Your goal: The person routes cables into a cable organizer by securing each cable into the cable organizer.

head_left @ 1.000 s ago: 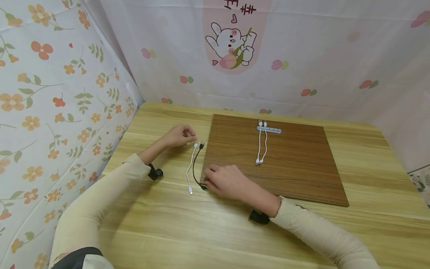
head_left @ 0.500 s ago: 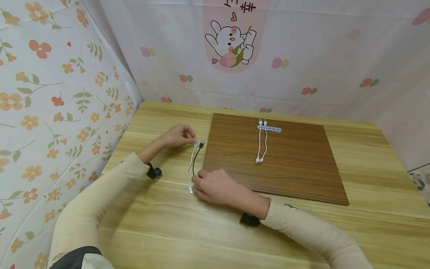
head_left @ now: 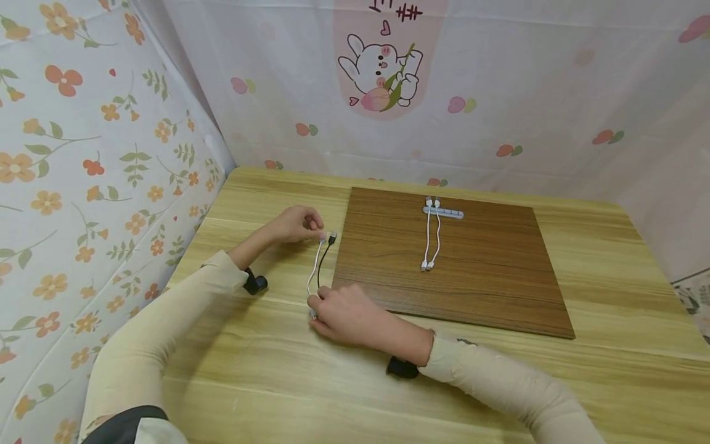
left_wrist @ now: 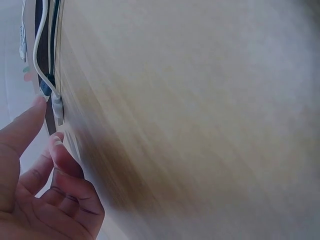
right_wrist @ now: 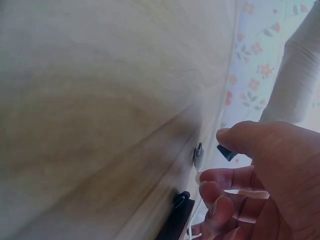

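A white USB cable (head_left: 314,270) lies lengthwise on the table, with a black USB cable (head_left: 323,264) just right of it. My left hand (head_left: 294,225) is at the white cable's far plug; in the left wrist view, thumb and forefinger stand apart around this white plug (left_wrist: 57,107). My right hand (head_left: 352,316) hovers over the cables' near ends and partly hides them in the head view. From the right wrist, the thumb and forefinger show spread, with the small white connector (right_wrist: 198,155) beyond their gap. The black cable's connector (right_wrist: 181,199) lies beside it.
A dark brown wooden board (head_left: 499,271) lies right of the cables. On it, a light blue cable clip strip (head_left: 452,214) holds two white cables (head_left: 426,240) side by side. Floral cloth (head_left: 111,203) hangs at the left, and a white printed curtain (head_left: 266,74) behind.
My right hand has moved left from the black cable's near end to the white cable's near end. The left hand stays nearly still at the far plug.
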Motion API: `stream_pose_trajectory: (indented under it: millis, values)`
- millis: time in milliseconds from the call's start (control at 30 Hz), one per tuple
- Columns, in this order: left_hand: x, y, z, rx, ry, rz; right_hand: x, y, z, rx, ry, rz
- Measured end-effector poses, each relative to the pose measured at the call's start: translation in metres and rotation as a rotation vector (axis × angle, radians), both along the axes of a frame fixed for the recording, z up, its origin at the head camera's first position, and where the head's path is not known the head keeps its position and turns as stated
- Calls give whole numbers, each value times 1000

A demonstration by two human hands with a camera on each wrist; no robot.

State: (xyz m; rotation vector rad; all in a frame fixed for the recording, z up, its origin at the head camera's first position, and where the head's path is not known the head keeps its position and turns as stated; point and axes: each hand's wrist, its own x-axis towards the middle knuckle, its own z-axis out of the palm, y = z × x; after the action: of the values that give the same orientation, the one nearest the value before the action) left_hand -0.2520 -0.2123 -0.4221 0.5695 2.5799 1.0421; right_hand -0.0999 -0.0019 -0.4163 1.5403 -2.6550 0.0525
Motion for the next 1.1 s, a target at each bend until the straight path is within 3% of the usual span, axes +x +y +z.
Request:
stream_pose_trajectory:
  millis: [700, 1100]
  values:
    - [-3, 4, -3, -66, -20, -16, 3, -5, -1, -16, 33, -5]
    - [-4, 5, -1, -111, -13, -42, 3, -10, 1, 45, 6, -23]
